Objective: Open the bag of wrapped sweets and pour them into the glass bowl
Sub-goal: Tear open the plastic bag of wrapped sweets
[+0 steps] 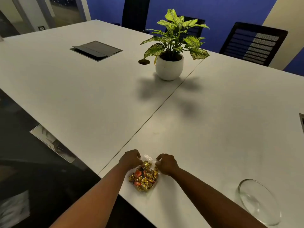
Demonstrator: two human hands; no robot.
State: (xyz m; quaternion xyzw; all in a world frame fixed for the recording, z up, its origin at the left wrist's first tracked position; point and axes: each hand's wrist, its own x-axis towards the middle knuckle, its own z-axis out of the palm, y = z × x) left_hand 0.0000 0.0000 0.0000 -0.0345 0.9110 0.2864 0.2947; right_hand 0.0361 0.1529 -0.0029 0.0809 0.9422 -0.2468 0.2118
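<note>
- The white table (pixel 213 99) fills most of the view, with a seam running down its middle.
- A potted plant (pixel 171 46) in a white pot stands far from the hands, right by that seam.
- The glass bowl (pixel 259 201) sits empty near the table's front edge — well to the right of the bag.
- The left hand (pixel 130 159) pinches the bag's top left corner, fingers curled.
- The right hand (pixel 167 164) grips the top right corner likewise.
- The clear bag of wrapped sweets (pixel 144 176) lies on the table between both hands — gold and orange wrappers inside.
</note>
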